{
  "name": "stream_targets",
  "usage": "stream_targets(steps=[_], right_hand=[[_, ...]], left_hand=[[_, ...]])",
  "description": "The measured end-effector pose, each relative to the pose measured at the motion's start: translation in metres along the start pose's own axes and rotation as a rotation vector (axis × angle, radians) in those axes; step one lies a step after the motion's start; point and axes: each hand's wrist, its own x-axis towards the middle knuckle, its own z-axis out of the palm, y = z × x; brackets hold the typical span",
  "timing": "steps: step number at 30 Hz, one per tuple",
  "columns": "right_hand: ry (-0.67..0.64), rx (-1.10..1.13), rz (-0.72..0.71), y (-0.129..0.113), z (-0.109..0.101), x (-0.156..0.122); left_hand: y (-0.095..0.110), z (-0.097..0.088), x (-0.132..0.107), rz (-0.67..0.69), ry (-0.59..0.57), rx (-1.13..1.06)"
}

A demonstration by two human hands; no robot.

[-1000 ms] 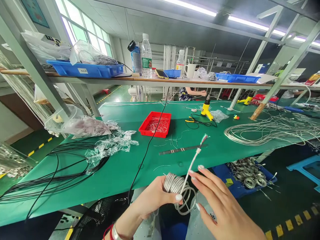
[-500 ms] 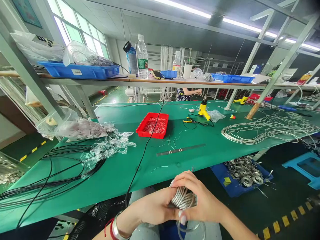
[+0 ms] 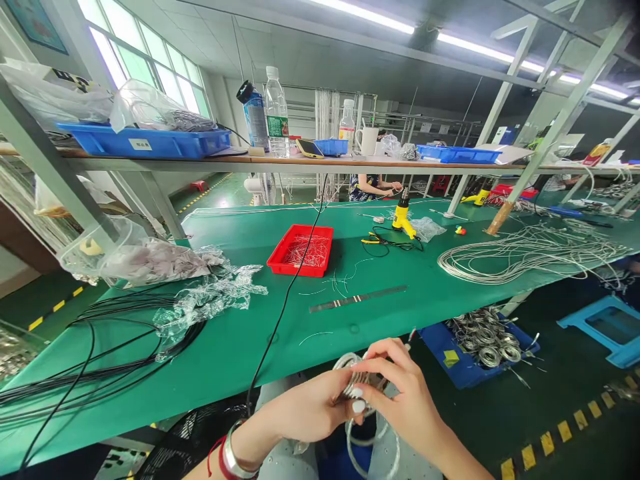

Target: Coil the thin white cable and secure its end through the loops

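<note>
A coil of silvery cable [image 3: 344,363] is held between my two hands, above my lap and just off the table's front edge. My left hand [image 3: 320,403] wraps around the coil's left side, a bracelet and a red string at its wrist. My right hand [image 3: 400,380] grips the coil from the right, fingers curled over the top and thumb near the left thumb. Below the hands hangs a loose loop of the same cable [image 3: 353,453]. One cable end [image 3: 412,335] pokes out past the right fingers. The palms hide part of the coil.
On the green table [image 3: 240,353] are a red tray [image 3: 300,268] of thin wires, a dark strip [image 3: 357,299], a yellow heat gun [image 3: 403,219], black cables [image 3: 120,333] and long pale cables [image 3: 480,260]. A blue bin [image 3: 463,377] of coils stands low right. Another person [image 3: 367,187] sits beyond.
My right hand has shifted and its fingers have re-gripped the coil, which has turned. The cable end has moved right and the hanging loop swings lower. The view has shifted slightly.
</note>
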Motion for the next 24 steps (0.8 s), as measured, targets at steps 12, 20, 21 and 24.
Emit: stream_targets(steps=[12, 20, 21, 24], right_hand=[[0.194, -0.713, -0.24, 0.0, 0.011, -0.004], [0.121, -0.3, 0.057, -0.006, 0.011, -0.006], [0.098, -0.269, 0.065, -0.005, 0.011, -0.004], [0.051, -0.163, 0.072, -0.003, 0.012, 0.001]], left_hand=[[-0.001, 0.005, 0.003, -0.119, 0.163, 0.142], [-0.002, 0.011, 0.008, -0.114, 0.209, 0.173], [-0.001, 0.012, 0.008, -0.127, 0.219, 0.222], [0.001, 0.012, 0.008, -0.178, 0.255, 0.373]])
